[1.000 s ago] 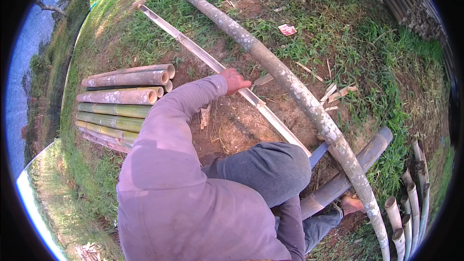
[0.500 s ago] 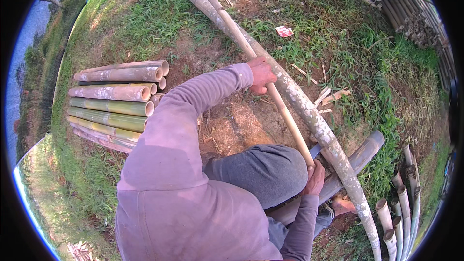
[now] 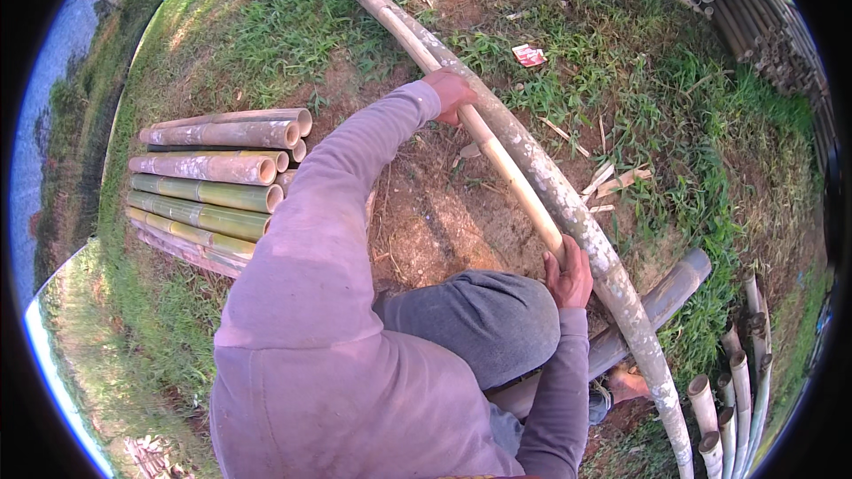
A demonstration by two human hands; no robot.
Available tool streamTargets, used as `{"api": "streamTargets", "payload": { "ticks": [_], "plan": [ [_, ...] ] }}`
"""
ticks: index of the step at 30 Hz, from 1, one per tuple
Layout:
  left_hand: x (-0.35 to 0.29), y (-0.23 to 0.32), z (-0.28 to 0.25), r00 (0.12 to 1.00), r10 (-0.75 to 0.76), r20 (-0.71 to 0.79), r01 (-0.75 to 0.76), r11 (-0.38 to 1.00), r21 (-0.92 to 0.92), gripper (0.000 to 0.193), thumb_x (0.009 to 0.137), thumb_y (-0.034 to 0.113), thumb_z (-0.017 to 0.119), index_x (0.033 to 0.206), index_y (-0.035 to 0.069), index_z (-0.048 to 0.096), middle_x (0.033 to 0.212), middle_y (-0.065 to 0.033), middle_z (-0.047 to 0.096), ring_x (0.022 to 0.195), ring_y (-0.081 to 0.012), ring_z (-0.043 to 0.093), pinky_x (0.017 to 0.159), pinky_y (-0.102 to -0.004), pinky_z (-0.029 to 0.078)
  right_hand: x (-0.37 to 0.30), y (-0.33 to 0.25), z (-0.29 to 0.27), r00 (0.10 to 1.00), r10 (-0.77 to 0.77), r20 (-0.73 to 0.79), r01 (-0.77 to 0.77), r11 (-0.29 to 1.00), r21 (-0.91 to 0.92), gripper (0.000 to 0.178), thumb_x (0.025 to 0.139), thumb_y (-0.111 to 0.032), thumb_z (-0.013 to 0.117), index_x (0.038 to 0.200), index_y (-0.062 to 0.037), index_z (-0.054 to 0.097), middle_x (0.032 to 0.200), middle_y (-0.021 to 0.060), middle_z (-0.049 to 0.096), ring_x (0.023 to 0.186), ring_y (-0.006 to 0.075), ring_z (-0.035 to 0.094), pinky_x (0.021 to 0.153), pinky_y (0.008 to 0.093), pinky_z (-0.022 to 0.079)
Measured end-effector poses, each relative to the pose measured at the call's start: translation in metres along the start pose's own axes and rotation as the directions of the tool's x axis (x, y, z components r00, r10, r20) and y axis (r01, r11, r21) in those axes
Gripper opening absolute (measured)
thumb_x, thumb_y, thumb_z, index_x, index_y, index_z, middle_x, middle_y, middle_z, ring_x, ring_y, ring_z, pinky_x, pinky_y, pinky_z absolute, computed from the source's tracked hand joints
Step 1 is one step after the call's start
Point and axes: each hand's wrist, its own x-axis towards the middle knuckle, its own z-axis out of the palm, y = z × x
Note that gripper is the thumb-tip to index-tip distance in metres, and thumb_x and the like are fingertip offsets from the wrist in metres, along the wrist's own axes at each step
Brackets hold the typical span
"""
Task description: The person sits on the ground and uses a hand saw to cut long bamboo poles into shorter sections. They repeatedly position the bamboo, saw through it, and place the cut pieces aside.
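Both hands grip a thin split bamboo strip [image 3: 497, 155], the left hand [image 3: 451, 94] far up it and the right hand [image 3: 568, 273] near its lower end, holding it against the thick bamboo pole [image 3: 577, 213], not yet laid down.

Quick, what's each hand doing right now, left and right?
Left hand: closed around the thin split bamboo strip, far up its length.
Right hand: closed on the same strip at its near end, beside the thick bamboo pole.
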Motion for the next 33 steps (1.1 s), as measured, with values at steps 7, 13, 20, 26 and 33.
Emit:
{"api": "streamTargets", "payload": {
  "ticks": [7, 13, 20, 26, 33],
  "plan": [
    [0.003, 0.008, 0.005, 0.999, 0.003, -0.045, -0.008, 0.994, -0.107, 0.049, 0.072, 0.04, 0.095, 0.11, 0.016, 0.077, 0.11, -0.0095, 0.074, 0.111, -0.0377, 0.071, 0.1, -0.0489, 0.056, 0.003, 0.005, -0.014, 1.0, 0.019, -0.001, -0.019, 0.999, -0.05, 0.052, 0.092, -0.025, 0.084, 0.14, -0.0141, 0.067, 0.109, 0.018, 0.069, 0.097, 0.0422, 0.071, 0.084, 0.0515, 0.057],
    [0.008, 0.001, 0.0, 0.987, 0.003, -0.16, -0.022, 0.993, -0.116, 0.055, 0.073, 0.038, 0.097, 0.118, 0.014, 0.076, 0.115, -0.0087, 0.073, 0.112, -0.0369, 0.07, 0.099, -0.0486, 0.057, 0.031, 0.008, -0.041, 1.0, -0.014, 0.003, 0.014, 0.996, -0.084, 0.05, 0.094, -0.031, 0.083, 0.139, -0.0151, 0.067, 0.106, 0.0153, 0.067, 0.094, 0.0402, 0.072, 0.08, 0.0503, 0.058],
    [0.034, 0.069, -0.007, 0.983, 0.116, -0.143, -0.119, 0.993, -0.016, 0.06, 0.079, 0.046, 0.092, 0.126, 0.015, 0.072, 0.114, -0.0071, 0.073, 0.111, -0.0345, 0.071, 0.098, -0.0474, 0.057, 0.003, 0.056, -0.084, 0.993, 0.117, 0.0, -0.116, 0.989, -0.093, 0.047, 0.094, -0.033, 0.082, 0.137, -0.0155, 0.071, 0.104, 0.0126, 0.067, 0.1, 0.0383, 0.069, 0.088, 0.0488, 0.055],
    [0.056, 0.167, -0.005, 0.967, 0.212, -0.138, -0.212, 0.977, 0.013, 0.06, 0.079, 0.047, 0.091, 0.126, 0.015, 0.072, 0.122, -0.0052, 0.072, 0.112, -0.0316, 0.072, 0.096, -0.0468, 0.057, -0.056, 0.116, -0.13, 0.982, 0.147, -0.122, -0.174, 0.95, -0.258, 0.047, 0.093, -0.034, 0.082, 0.137, -0.0196, 0.074, 0.121, 0.0099, 0.065, 0.122, 0.0355, 0.06, 0.104, 0.0505, 0.049],
    [0.066, 0.278, -0.015, 0.915, 0.392, -0.091, -0.4, 0.912, -0.088, 0.101, 0.081, 0.067, 0.084, 0.162, 0.02, 0.046, 0.163, -0.0139, 0.047, 0.155, -0.0365, 0.04, 0.129, -0.0604, 0.027, -0.059, 0.153, -0.122, 0.943, 0.307, -0.128, -0.33, 0.908, -0.257, 0.051, 0.09, -0.042, 0.085, 0.138, -0.0289, 0.076, 0.144, 0.0063, 0.061, 0.141, 0.0342, 0.052, 0.122, 0.0502, 0.037]
  ]
}}
